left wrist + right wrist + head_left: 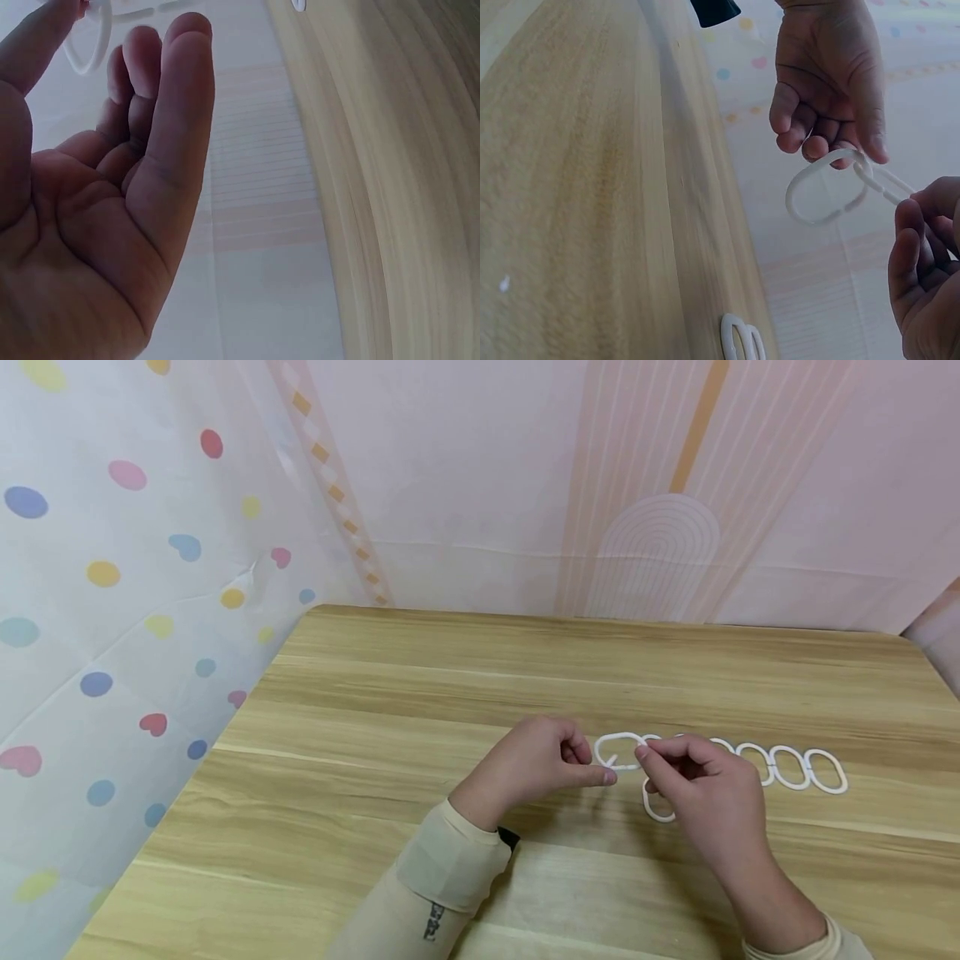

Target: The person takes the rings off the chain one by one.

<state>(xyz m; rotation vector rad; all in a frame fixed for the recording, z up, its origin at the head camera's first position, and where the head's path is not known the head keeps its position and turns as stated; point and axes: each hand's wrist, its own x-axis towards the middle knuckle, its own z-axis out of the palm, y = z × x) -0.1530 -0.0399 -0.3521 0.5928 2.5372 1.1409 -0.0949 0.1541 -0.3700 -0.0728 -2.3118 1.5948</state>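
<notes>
Between the two hands is a white oval ring [597, 752]. The left hand [532, 758] pinches it at the near left end between thumb and index finger, its other fingers loosely curled. The right hand [712, 793] pinches the other end between thumb and fingertips. In the right wrist view, a second white oval ring [790, 196] is looped with the held ring [881, 191] near the left thumb. The left wrist view catches only part of a ring [88, 64] beyond the thumb.
Several white oval rings [789, 768] lie in a row on the wooden table [420, 693], partly hidden by the right hand. Another ring [654, 815] shows below the right fingers. A patterned cloth [465, 485] hangs behind the table, and a dotted cloth [67, 585] at left.
</notes>
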